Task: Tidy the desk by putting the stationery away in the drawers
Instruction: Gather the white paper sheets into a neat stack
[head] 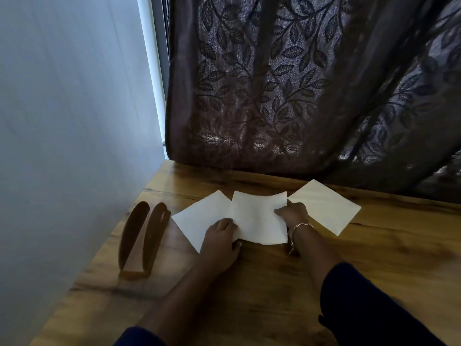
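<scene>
Near the table's [374, 258] far edge, the left hand [219, 239] pinches the near-left corner of the middle sheet [257, 216] and the right hand [295, 213] pinches its right edge, fingers curled onto the paper. It overlaps the left sheet [199, 218] and lies just beside the right sheet [326, 208], so it could crease or drag the neighbours askew. The wooden holder [142, 236] crowds the left edge and the curtain [262, 96] overhangs the far edge, leaving open room toward the near edge and right; no drawer shows.
</scene>
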